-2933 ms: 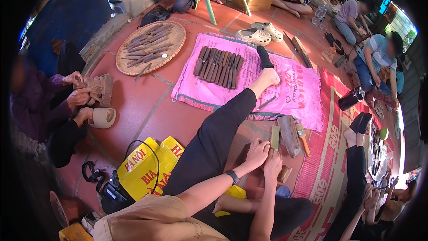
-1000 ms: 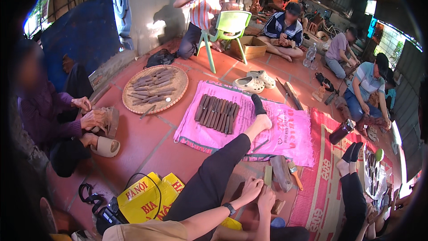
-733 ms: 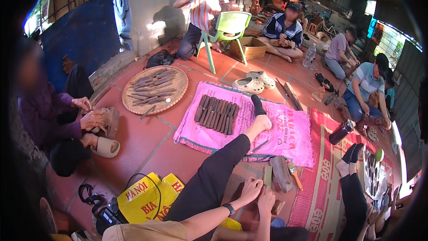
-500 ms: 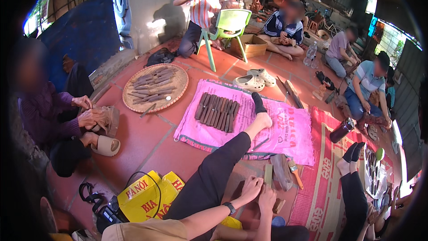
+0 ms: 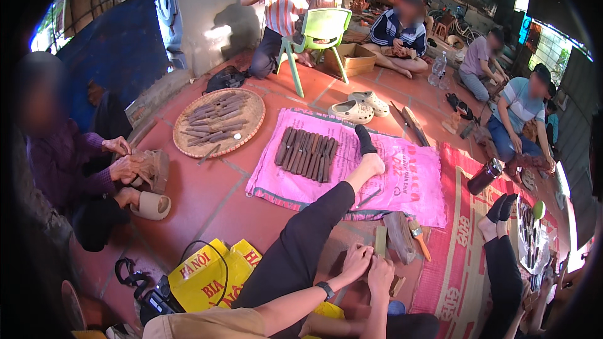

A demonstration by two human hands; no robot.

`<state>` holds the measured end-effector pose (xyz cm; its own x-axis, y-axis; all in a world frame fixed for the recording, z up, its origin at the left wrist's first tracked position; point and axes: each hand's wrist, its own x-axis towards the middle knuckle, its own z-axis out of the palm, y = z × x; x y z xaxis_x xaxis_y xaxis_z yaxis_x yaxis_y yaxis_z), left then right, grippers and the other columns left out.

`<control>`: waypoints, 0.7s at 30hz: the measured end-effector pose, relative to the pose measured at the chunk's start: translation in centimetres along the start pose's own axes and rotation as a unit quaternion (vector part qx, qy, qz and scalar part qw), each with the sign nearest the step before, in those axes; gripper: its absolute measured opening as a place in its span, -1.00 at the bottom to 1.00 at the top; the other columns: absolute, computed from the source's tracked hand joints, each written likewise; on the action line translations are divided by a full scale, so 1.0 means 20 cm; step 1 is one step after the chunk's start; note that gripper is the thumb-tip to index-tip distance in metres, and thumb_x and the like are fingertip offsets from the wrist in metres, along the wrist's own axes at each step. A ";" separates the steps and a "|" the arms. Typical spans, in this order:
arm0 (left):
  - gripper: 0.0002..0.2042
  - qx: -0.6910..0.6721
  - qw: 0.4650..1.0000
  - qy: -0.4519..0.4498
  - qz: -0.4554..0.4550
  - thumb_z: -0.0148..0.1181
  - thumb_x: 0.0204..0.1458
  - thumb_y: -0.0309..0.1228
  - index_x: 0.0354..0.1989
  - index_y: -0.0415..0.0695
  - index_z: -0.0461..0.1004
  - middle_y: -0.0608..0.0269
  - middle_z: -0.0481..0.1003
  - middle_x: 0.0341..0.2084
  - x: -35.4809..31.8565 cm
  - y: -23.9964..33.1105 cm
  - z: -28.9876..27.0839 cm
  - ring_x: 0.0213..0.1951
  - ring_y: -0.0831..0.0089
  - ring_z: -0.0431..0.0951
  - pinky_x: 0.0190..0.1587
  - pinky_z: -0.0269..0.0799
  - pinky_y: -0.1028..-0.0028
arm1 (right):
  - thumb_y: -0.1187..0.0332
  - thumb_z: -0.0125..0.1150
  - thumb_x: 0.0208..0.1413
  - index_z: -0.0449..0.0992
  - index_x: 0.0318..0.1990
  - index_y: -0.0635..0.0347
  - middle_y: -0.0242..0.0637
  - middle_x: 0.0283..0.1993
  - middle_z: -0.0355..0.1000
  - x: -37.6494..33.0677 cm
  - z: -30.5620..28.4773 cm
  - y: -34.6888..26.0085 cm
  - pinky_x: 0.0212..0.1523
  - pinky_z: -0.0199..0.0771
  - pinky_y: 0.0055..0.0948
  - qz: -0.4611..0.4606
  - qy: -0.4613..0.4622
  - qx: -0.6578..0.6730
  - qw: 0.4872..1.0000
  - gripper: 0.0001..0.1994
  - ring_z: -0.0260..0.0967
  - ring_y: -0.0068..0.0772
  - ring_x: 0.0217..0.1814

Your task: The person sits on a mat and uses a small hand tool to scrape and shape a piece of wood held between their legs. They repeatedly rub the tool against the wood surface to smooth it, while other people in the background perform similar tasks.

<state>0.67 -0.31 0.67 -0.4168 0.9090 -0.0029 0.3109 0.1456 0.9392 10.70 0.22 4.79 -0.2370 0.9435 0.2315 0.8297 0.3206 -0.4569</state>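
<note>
My left hand (image 5: 355,262) and my right hand (image 5: 380,272) are pressed together low in the middle, just right of my outstretched leg (image 5: 314,232). Both have their fingers curled around a small brown wooden piece (image 5: 396,285), which is mostly hidden under them. A black watch sits on my left wrist. Just beyond my hands lie a pale wooden stick (image 5: 380,241), a dark wooden block (image 5: 400,237) and an orange-handled brush (image 5: 419,238).
A pink sack (image 5: 408,182) on the red tiled floor carries a row of dark wooden pieces (image 5: 306,154). A round woven tray (image 5: 249,127) holds more. Yellow bags (image 5: 207,271), pale clogs (image 5: 359,108), a green chair (image 5: 319,32) and several seated people surround me.
The view has tilted up since the oldest frame, showing more of the far people. My hands stay together in the same spot by my leg.
</note>
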 end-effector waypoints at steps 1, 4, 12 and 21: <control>-0.66 -0.001 1.000 0.001 0.001 -0.04 0.28 -0.19 -0.10 -0.16 0.58 0.00 0.46 -0.13 0.00 0.00 0.01 0.03 0.08 0.42 0.15 0.28 0.22 | 0.33 0.07 0.25 0.56 -0.25 0.36 0.13 -0.31 0.51 -0.01 -0.02 -0.01 -0.10 0.40 0.05 -0.023 0.014 0.000 1.000 -0.76 0.44 0.19 -0.13; -0.67 -0.005 1.000 -0.006 0.001 -0.04 0.28 -0.20 -0.10 -0.16 0.59 0.00 0.46 -0.13 0.02 -0.02 0.02 0.02 0.08 0.42 0.14 0.29 0.22 | 0.32 0.08 0.23 0.57 -0.22 0.34 0.12 -0.30 0.52 -0.01 0.00 0.01 -0.08 0.40 0.04 -0.029 0.020 0.002 0.999 -0.76 0.45 0.15 -0.11; -0.65 -0.018 1.000 -0.002 0.010 -0.02 0.25 -0.18 -0.13 -0.19 0.58 -0.03 0.47 -0.11 0.03 -0.04 0.02 0.03 0.05 0.42 0.13 0.30 0.19 | 0.33 0.09 0.23 0.61 -0.20 0.33 0.08 -0.20 0.55 -0.01 -0.03 -0.01 -0.04 0.41 -0.03 -0.022 -0.004 -0.009 1.000 -0.76 0.47 0.08 -0.06; -0.66 -0.032 0.999 -0.002 0.010 0.00 0.25 -0.19 -0.14 -0.22 0.58 0.00 0.49 -0.12 0.01 0.00 0.00 0.03 0.06 0.42 0.12 0.30 0.20 | 0.31 0.08 0.23 0.61 -0.34 0.33 0.04 -0.29 0.56 0.01 -0.03 -0.01 -0.03 0.41 -0.04 0.007 0.001 -0.012 1.000 -0.73 0.46 0.04 -0.02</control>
<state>0.59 -0.23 0.60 -0.4083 0.9127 0.0149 0.2643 0.1026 0.9590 10.86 0.20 5.51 -0.2243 0.9478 0.2268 0.8445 0.3052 -0.4401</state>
